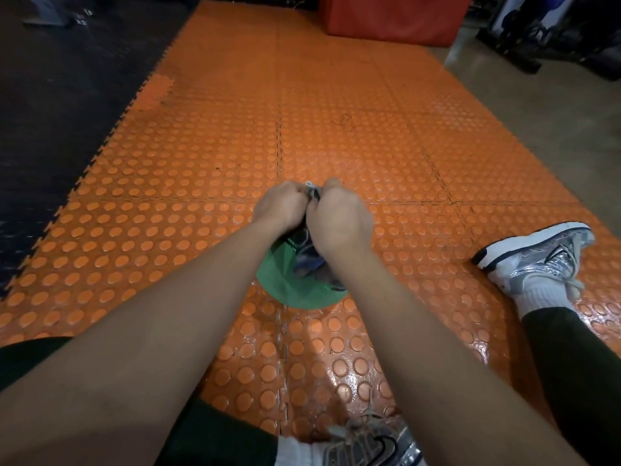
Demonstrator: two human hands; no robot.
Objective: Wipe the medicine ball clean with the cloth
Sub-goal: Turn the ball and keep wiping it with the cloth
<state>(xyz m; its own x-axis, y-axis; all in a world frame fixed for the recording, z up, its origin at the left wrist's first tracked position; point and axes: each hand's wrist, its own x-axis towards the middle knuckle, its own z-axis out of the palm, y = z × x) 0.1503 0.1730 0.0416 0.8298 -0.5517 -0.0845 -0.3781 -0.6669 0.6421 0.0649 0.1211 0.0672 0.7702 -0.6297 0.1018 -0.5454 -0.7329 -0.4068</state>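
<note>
Where the black flooring [50,112] ends, an orange studded mat [336,129] runs the length of the room, laid in interlocking tiles and glossy near the person sitting on it. Beyond its far end stands a red block [389,18], and to the right of that, on bare concrete [537,112], some dark equipment [571,31] too dim to make out.

The person's legs are spread on the mat in black trousers: the right shoe [537,257], silver and white with a white sock, lies on its side out to the right, and the left shoe [366,445] is tucked in close.

Between the legs rests the green ball [285,280] on the mat, mostly hidden under the forearms. Both arms reach forward over it. The left hand [280,205] and right hand [341,218] are closed into fists, knuckles nearly touching, each gripping a bunched dark cloth [307,253] patterned in grey and blue. The cloth hangs from the fists down onto the top of the ball; it seems to touch the surface, though the wrists hide the contact.
</note>
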